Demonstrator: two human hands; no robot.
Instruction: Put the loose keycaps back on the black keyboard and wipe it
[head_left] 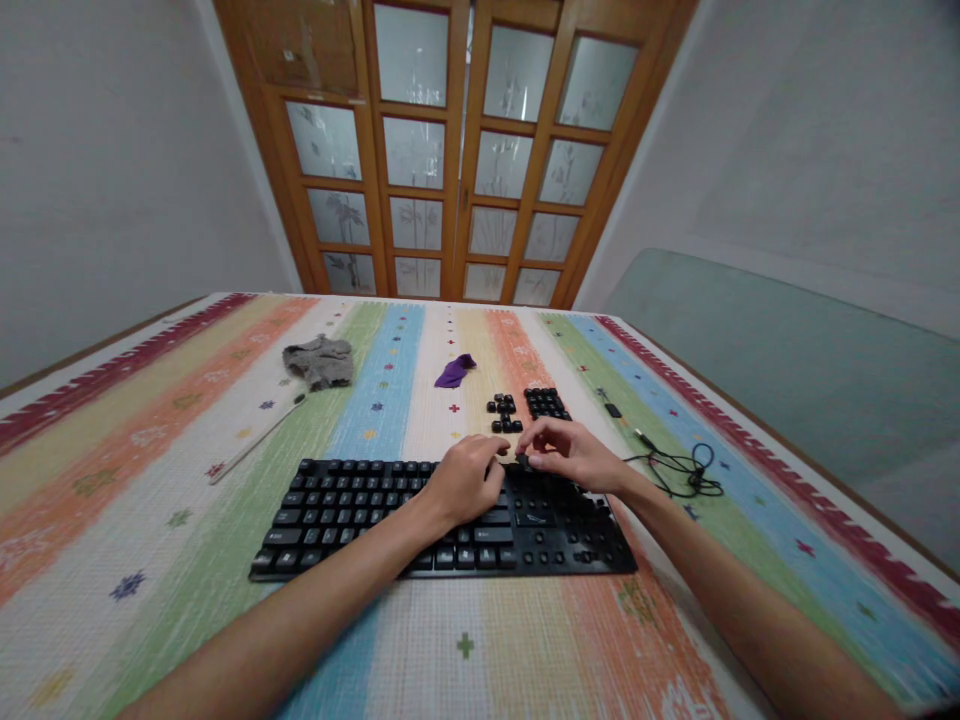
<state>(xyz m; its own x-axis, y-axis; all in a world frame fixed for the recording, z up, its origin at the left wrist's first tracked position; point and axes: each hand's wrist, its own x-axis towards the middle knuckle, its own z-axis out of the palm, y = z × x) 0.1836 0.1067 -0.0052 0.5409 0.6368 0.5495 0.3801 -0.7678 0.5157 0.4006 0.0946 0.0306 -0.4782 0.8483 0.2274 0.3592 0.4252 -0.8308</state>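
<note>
"Where's the keyboard?"

"The long black plastic keyboard (pixel 367 510) lies on the multicoloured striped cloth-covered table (pixel 420 640), between its left and right edges and well back from the far edge. Keycaps fill its left and middle parts; many are off at the right end, where small dark mounts show."

"And the hands?"

"The left hand (pixel 469 475) lies over the keyboard's upper edge, right of its middle, fingers curled. I can't tell whether it grips anything. The right hand (pixel 566 450) is just beside it, thumb and fingers drawn together around a small dark piece (pixel 523 461) at that same edge. Whether they pinch it firmly, I can't tell."

"What sits beyond them?"

"Two groups of loose black square keycaps (pixel 546 403), side by side just past the hands, towards the far edge. Left of those is a crumpled purple cloth (pixel 455 371)."

"Towards the table's left edge?"

"A crumpled grey fabric piece (pixel 321 362), and near it a thin whitish stick with a dark tip (pixel 255 441), slanting down towards the near left."

"And towards the right edge?"

"A loosely coiled black cable (pixel 686 472), with a small black oblong piece (pixel 613 410) farther back."
</note>
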